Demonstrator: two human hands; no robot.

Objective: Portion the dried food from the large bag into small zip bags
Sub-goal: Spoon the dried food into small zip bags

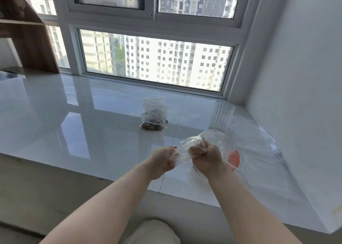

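My left hand [164, 161] and my right hand [205, 155] both grip a crumpled clear plastic bag [187, 147] between them, fingers curled round its edge, just above the white sill [74, 128]. More clear plastic with a red mark [234, 159] and a ribbed zip strip [222, 116] spreads out to the right of my hands. Farther back, in the middle of the sill, a stack of small clear zip bags [154, 114] stands with brown dried food at the bottom.
The glossy sill runs under a large window [153, 64]. A white wall [305, 77] closes the right side. A wooden shelf unit [31, 40] stands at the far left. My knee [153, 232] shows at the bottom.
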